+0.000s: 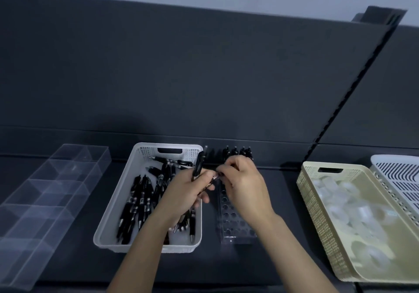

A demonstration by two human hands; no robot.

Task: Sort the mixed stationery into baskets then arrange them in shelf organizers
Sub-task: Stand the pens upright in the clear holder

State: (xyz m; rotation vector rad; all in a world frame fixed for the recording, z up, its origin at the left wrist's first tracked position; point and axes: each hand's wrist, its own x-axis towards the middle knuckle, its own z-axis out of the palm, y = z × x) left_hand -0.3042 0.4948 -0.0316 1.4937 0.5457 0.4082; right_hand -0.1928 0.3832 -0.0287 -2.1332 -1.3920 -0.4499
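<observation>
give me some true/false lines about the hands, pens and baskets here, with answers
1. The left hand grips pens. True.
2. The white basket holds tape rolls. False: it holds black pens.
3. The pen holder lies right of the white basket. True.
4. The right hand reaches into the beige basket. False: it is above the pen holder, close to the left hand.
5. The clear tray is packed with pens. False: no pens show in it.
</observation>
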